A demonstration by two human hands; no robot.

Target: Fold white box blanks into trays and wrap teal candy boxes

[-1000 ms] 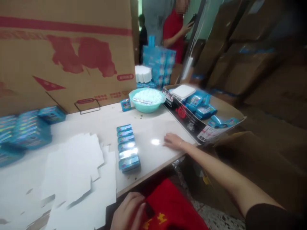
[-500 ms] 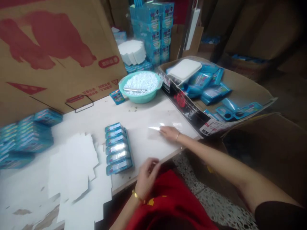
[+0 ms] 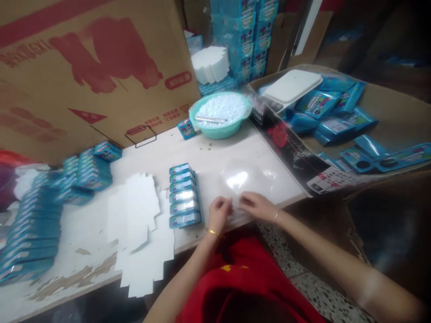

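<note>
Clear plastic film or a bag (image 3: 240,179) lies on the white table near its front edge, with light glinting off it. My left hand (image 3: 219,213), with a gold bracelet, pinches the near left part of the plastic. Close beside it on the right, my right hand (image 3: 257,206) has its fingers closed on the plastic's near edge. Just left of my hands stands a row of several blue packs (image 3: 184,196). Further left, flat white card pieces (image 3: 138,215) lie in an overlapping pile.
A teal bowl of white pieces (image 3: 220,130) stands at the back, beside a small blue packet (image 3: 186,128). At right is an open carton (image 3: 286,143) of blue packs. Blue stacks (image 3: 33,229) line the left; a large cardboard box (image 3: 134,67) stands behind.
My left hand has moved up from the table edge to the plastic. My right hand has drawn the plastic nearer, and the two hands are now close together. The view has shifted left.
</note>
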